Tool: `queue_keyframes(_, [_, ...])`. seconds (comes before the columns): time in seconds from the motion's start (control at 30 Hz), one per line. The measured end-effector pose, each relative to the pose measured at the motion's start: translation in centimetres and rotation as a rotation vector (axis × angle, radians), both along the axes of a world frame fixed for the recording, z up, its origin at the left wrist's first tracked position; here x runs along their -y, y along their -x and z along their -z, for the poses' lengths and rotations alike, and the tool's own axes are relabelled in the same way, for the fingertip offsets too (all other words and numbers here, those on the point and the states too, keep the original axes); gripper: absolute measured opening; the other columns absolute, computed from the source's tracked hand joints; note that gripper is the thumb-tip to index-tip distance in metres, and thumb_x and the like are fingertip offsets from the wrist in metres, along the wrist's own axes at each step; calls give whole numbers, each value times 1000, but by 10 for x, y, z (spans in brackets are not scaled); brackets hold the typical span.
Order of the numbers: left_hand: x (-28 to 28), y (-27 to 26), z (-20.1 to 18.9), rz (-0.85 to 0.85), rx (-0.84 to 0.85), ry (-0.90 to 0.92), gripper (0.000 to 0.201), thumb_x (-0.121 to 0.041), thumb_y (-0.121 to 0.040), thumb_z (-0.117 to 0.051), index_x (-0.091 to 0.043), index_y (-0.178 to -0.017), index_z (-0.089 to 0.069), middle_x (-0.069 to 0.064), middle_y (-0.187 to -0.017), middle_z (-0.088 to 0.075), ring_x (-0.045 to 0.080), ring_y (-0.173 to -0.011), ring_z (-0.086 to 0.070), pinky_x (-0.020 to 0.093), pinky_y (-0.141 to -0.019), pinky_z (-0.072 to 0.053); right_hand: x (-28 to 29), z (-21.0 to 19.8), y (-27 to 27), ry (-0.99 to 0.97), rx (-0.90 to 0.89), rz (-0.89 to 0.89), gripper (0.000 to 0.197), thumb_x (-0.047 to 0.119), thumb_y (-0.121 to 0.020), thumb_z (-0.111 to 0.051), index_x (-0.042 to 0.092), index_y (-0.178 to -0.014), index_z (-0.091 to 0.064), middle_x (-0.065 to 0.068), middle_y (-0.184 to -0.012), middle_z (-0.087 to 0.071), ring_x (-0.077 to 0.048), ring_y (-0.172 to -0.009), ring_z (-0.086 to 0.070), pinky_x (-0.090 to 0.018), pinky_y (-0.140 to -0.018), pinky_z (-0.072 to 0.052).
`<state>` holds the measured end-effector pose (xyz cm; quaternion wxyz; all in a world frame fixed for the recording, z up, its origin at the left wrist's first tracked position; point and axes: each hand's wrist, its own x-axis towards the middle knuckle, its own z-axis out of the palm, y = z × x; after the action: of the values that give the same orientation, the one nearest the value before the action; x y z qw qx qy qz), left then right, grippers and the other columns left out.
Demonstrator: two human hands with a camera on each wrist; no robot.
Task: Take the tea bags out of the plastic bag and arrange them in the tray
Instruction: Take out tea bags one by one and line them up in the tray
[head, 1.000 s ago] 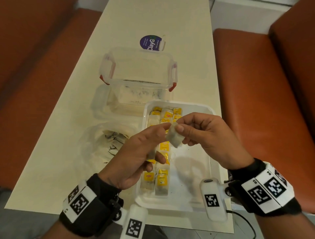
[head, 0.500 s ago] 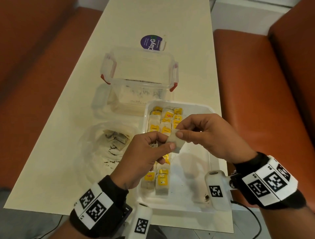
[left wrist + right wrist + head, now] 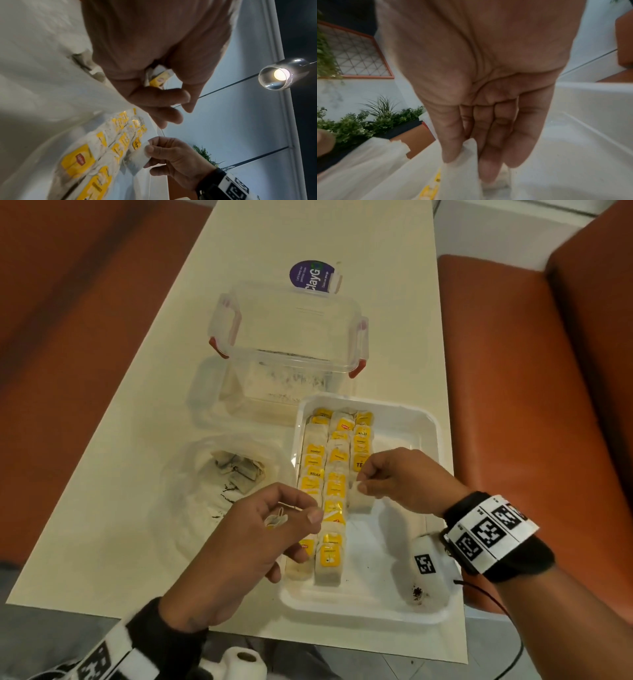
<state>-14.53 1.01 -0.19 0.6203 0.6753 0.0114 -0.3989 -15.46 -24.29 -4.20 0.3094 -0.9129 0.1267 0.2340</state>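
Observation:
A white tray holds rows of tea bags with yellow tags along its left side. My right hand pinches a white tea bag by its top and holds it low over the tray, beside the third row. The right wrist view shows thumb and fingers pinched on the tea bag. My left hand hovers by the tray's left rim and pinches the yellow tag. A thin string leads from it toward the right hand. The clear plastic bag lies left of the tray with several tea bags inside.
A clear lidded container with red clips stands behind the tray, and a purple round label lies beyond it. Orange bench seats flank the cream table. The tray's right half is bare, with dark tea crumbs near the front.
The two hands have drawn apart and dropped toward the tray. The right hand lowered the tea bag beside the rows; the left moved down and left with the tag.

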Motion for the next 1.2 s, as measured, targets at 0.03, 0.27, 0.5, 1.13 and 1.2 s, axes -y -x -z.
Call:
queue_keyframes(0.03, [-1, 1, 1, 0, -1, -4, 30, -49, -63, -72, -30, -86, -72, 1, -93, -76, 13, -61, -64, 21, -42, -38, -1, 4, -2, 21, 1, 6, 8, 32, -88, -73, 24, -90, -72, 10, -80, -69, -12, -81, -65, -33, -79, -52])
queue_keyframes(0.27, [-4, 0, -1, -25, -5, 21, 32, -46, -65, -73, -25, -89, -72, 3, -91, -76, 13, -61, -64, 21, -42, -39, 2, 18, -19, 66, 21, 95, 4, 29, -87, -74, 28, -85, -70, 12, -73, -65, -9, -70, -63, -35, -78, -54])
queue_keyframes(0.5, [-4, 0, -2, -27, -19, 25, 24, -45, -68, -73, -28, -85, -72, 2, -90, -75, 12, -64, -65, 24, -46, -44, 6, 24, -22, 87, 13, 184, 7, 28, -87, -73, 27, -82, -68, 4, -73, -72, -14, -72, -71, -38, -79, -59])
queue_keyframes(1.13, [2, -8, 1, -234, -412, 364, 50, 7, -66, -58, -3, -114, -68, 23, -109, -72, 29, -96, -73, 37, -81, -62, 8, 21, -18, -93, 113, 309, 11, 21, -85, -77, 17, -90, -67, -4, -80, -74, -17, -69, -70, -30, -65, -61])
queue_keyframes(1.2, [5, -10, 2, -244, -427, 395, 51, 12, -70, -53, -2, -117, -67, 24, -113, -71, 30, -103, -72, 39, -84, -60, 8, 20, -18, -90, 128, 309, 12, 23, -85, -77, 17, -89, -67, -4, -82, -74, -14, -67, -69, -29, -64, -60])
